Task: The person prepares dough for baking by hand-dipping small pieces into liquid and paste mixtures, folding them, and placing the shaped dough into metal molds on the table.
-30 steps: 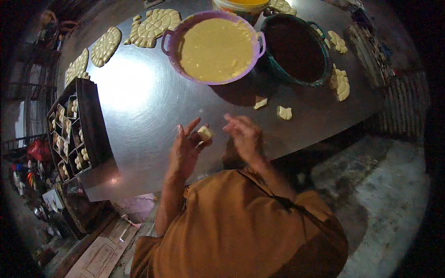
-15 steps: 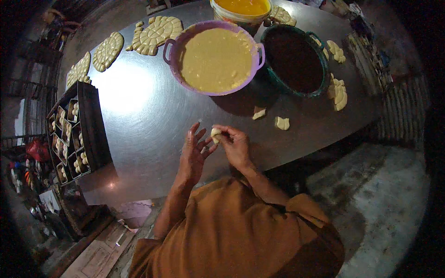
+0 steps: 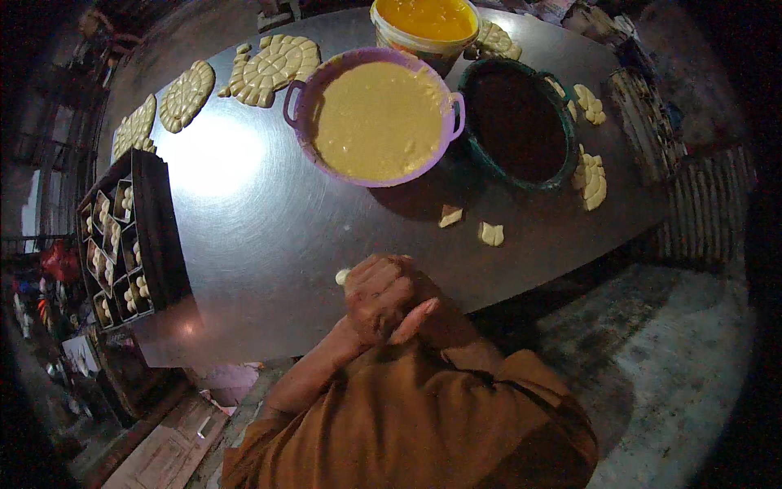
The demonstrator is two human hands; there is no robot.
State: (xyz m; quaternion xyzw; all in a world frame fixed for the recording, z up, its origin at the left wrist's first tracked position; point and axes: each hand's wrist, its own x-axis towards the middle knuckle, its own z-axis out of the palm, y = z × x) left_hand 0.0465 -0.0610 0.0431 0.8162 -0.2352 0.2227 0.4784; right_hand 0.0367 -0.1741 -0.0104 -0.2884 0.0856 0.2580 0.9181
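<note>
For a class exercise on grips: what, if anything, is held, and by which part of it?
Dough, apparently: some shows beside the joined hands; the gripped part is hidden.

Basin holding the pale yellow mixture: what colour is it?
The basin is light purple, clearest in the head view.

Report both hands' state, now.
Left hand: closed, dough poking out beside it; grip unclear.
Right hand: mostly hidden by the left; cannot tell.

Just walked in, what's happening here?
A person has the left hand and right hand together at the metal table; a pale dough piece shows at their left edge, the grip hidden. Farther in, two loose dough pieces lie before a purple basin of yellow mixture and a green basin with dark contents.
</note>
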